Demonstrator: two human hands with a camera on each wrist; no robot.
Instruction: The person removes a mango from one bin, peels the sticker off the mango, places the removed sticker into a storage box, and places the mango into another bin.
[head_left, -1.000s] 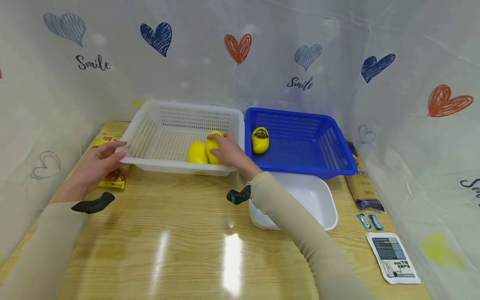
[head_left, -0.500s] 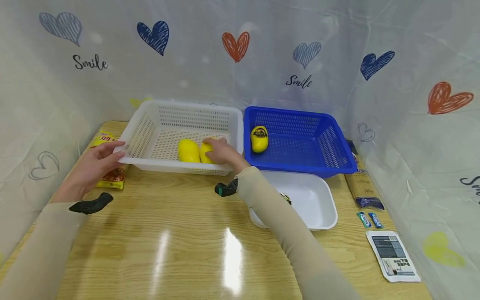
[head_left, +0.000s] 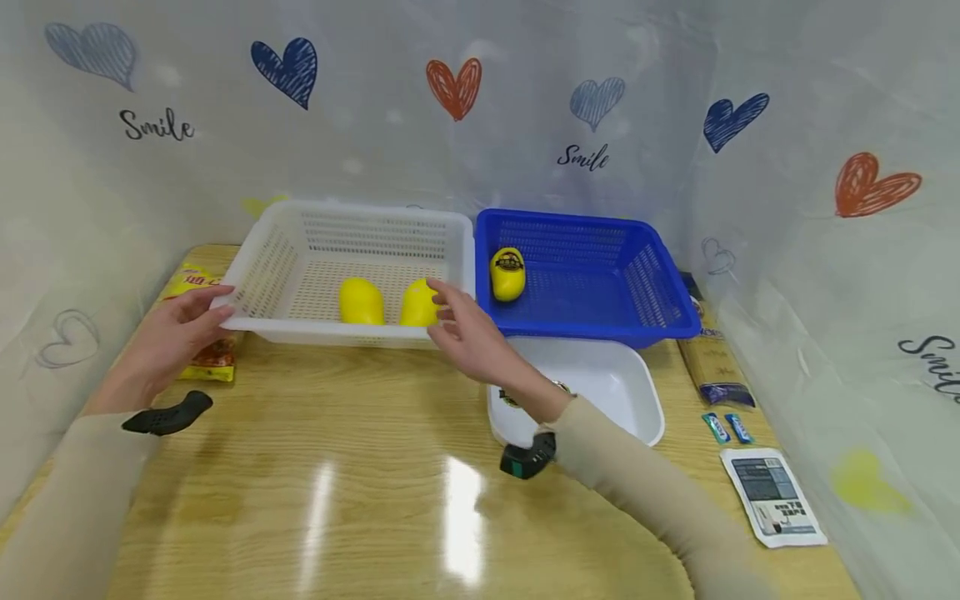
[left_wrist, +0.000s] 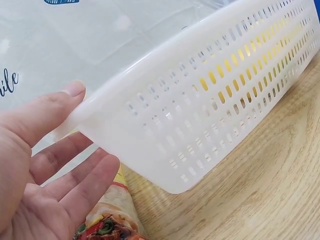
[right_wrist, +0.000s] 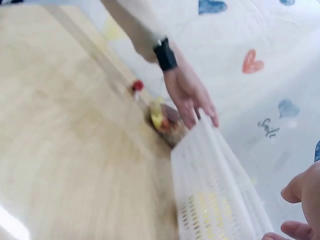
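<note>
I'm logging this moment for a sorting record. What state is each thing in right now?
white basket: on the table, holding two yellow objects
yellow objects: lying side by side, untouched
blue basket: holds one yellow object
white tub: upright, contents mostly hidden by the arm
left hand: thumb on the white basket's corner rim
right hand: open, holding nothing
snack packet: flat, partly under the basket

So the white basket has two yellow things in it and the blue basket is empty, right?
Not quite. The white basket does hold two yellow things, but the blue basket is not empty: the head view shows one yellow thing in it.
</note>
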